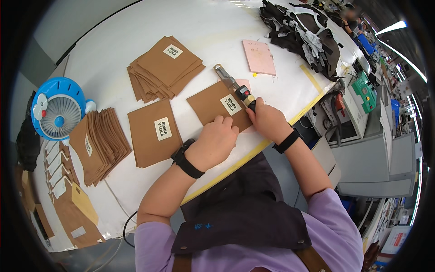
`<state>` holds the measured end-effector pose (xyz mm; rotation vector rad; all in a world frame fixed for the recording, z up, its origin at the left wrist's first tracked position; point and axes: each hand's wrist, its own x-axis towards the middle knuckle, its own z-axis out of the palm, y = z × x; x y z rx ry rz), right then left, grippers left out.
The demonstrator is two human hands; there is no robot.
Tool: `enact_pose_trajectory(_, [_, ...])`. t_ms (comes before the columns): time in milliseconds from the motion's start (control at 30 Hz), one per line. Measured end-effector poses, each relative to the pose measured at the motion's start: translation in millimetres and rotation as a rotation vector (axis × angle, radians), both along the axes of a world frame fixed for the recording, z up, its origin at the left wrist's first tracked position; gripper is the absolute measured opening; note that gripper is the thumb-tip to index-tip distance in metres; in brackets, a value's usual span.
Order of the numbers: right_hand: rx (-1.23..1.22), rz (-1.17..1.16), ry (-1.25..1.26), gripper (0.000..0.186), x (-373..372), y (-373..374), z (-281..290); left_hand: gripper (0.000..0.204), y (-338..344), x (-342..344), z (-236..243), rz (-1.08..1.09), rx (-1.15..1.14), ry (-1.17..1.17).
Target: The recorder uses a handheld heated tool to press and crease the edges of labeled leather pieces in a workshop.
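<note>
A brown rectangular panel (204,105) with a white printed label lies in front of me. My left hand (214,141) has its fingers curled and pressed on the panel's near edge. My right hand (270,121) is closed at the panel's right edge, round the dark handle end of a hand tool (242,92). This tool has a long metal front part and a black body with a red spot; its exact kind is unclear. Pink card (243,83) shows from under the panel. Just left of my left hand lies another labelled brown panel (147,131).
Brown panels form a fanned pile (163,68) farther back and a leaning stack (102,145) at the left. A blue fan (56,124) stands beyond that stack. A pink card (259,56) and dark cloth pieces (312,41) lie toward the far right. Yellow tape (226,171) lines the table's near edge.
</note>
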<state>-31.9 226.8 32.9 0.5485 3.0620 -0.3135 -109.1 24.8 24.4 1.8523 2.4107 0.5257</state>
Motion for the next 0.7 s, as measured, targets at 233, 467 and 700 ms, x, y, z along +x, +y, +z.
enact_pose_trajectory(233, [-0.024,0.021,-0.01,0.036,39.2,8.8,3.6,0.027,-0.2,-1.4,-2.1,0.002,0.008,0.015])
enact_pose_trajectory(467, [-0.117,0.02,-0.077,0.038,104.2,13.6,25.9,0.027,-1.6,-0.3,-1.3,0.005,-0.006,-0.008])
enact_pose_trajectory(700, [-0.29,-0.111,-0.01,0.034,151.0,-2.4,32.5,0.027,-0.5,-1.8,-0.4,-0.015,-0.004,-0.008])
